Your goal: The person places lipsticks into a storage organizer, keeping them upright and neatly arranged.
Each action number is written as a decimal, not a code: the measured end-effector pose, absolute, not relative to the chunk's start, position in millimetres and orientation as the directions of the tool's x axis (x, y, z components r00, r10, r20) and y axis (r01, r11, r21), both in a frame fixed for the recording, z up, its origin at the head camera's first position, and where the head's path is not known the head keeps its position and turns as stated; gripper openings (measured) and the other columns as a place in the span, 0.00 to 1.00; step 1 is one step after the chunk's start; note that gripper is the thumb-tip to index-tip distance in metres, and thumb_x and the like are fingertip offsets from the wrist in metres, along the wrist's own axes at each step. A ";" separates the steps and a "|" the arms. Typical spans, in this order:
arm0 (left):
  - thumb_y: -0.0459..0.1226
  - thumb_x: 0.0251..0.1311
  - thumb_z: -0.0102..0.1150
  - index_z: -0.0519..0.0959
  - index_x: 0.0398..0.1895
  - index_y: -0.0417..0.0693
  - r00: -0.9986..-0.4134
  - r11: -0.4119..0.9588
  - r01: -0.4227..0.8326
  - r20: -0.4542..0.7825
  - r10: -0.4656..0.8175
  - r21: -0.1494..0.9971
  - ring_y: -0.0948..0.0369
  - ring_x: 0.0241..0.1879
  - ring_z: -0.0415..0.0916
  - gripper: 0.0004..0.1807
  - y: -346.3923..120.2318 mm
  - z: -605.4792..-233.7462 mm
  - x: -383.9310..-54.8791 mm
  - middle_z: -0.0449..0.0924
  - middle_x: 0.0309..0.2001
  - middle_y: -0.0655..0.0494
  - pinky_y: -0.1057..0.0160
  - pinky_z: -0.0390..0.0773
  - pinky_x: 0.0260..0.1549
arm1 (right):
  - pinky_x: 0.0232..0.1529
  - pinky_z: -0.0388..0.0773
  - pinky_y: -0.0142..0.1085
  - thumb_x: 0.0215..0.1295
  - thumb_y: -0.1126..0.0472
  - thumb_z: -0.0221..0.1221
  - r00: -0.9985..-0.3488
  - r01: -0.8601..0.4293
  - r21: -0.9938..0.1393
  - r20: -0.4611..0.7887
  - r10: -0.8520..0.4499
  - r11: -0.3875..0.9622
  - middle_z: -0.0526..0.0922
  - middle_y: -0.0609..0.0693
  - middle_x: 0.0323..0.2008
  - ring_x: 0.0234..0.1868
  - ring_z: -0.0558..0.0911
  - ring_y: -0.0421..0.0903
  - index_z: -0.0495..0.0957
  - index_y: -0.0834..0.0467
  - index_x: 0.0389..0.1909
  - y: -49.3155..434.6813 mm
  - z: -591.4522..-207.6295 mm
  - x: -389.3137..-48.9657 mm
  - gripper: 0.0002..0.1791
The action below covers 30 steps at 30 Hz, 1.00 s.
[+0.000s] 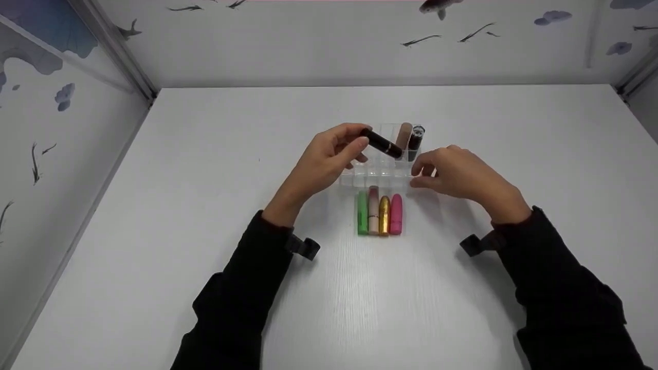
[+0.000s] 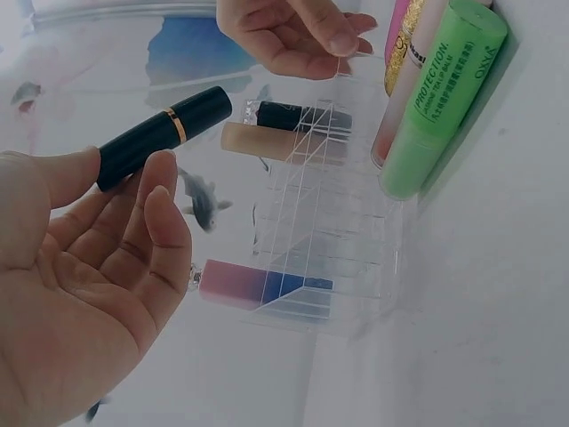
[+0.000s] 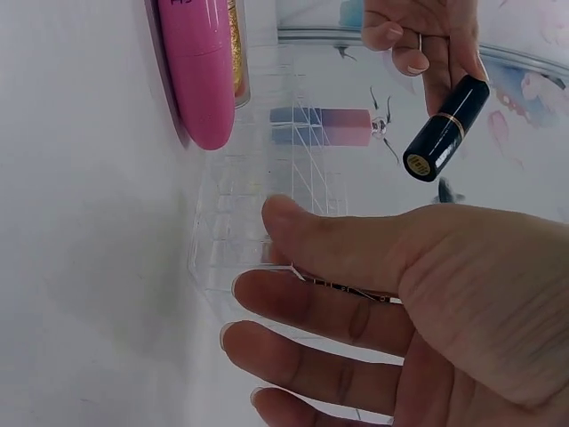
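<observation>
My left hand (image 1: pixel 329 156) pinches a black lipstick tube (image 1: pixel 381 144) with a gold band between thumb and fingertips, tilted above a clear compartmented lipstick organizer (image 1: pixel 360 177). In the right wrist view, the gold end label of the lipstick tube (image 3: pixel 449 129) shows. My right hand (image 1: pixel 457 172) holds the organizer's near right corner, thumb at the front and index finger at the side. Inside the organizer, a beige tube (image 2: pixel 258 142) and a dark tube (image 1: pixel 416 139) stand at the right. A pink-and-blue tube (image 2: pixel 262 286) stands at its left end, hidden by my left hand in the head view.
In front of the organizer, a green lip balm (image 1: pixel 363 213), a pinkish tube (image 1: pixel 373 211), a gold tube (image 1: pixel 384 216) and a pink tube (image 1: pixel 396 215) lie side by side on the white table (image 1: pixel 205 154). Patterned panels (image 1: pixel 334 46) border the table at the back and left.
</observation>
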<state>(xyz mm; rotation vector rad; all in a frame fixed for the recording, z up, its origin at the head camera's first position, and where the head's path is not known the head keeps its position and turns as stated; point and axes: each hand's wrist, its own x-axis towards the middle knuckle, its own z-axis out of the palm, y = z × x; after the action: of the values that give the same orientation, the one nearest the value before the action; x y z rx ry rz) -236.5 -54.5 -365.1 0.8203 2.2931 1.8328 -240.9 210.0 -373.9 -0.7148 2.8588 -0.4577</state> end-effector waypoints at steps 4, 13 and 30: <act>0.42 0.68 0.50 0.72 0.59 0.45 -0.853 0.134 0.347 0.253 0.456 0.928 0.60 0.38 0.80 0.19 -54.5 -365.6 -237.1 0.80 0.48 0.51 0.61 0.78 0.36 | 0.29 0.72 0.36 0.58 0.55 0.65 -0.887 -0.437 -0.319 -0.004 -0.462 0.841 0.85 0.46 0.28 0.28 0.79 0.41 0.84 0.53 0.33 209.2 -368.0 -238.1 0.07; 0.40 0.69 0.48 0.71 0.59 0.44 -0.860 0.136 0.322 0.229 0.455 0.937 0.60 0.38 0.79 0.18 -54.0 -355.8 -229.8 0.80 0.48 0.52 0.61 0.78 0.36 | 0.23 0.74 0.29 0.55 0.48 0.66 -0.836 -0.548 -0.415 0.296 -0.462 0.726 0.84 0.42 0.29 0.22 0.78 0.37 0.82 0.51 0.39 203.5 -357.6 -230.8 0.14; 0.35 0.70 0.46 0.72 0.57 0.38 -0.844 0.107 0.329 0.241 0.480 0.938 0.48 0.41 0.78 0.16 -54.0 -340.9 -217.2 0.79 0.48 0.45 0.65 0.76 0.35 | 0.19 0.70 0.29 0.63 0.47 0.59 -0.771 -0.637 -0.408 0.308 -0.558 0.655 0.84 0.41 0.31 0.19 0.73 0.37 0.83 0.50 0.42 195.2 -362.2 -229.4 0.14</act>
<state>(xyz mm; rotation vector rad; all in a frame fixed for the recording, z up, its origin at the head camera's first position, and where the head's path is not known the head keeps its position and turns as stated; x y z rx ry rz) -217.2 -54.0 -340.9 0.8243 2.2414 1.8449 -229.4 195.2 -362.2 -1.0897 2.9970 -0.8378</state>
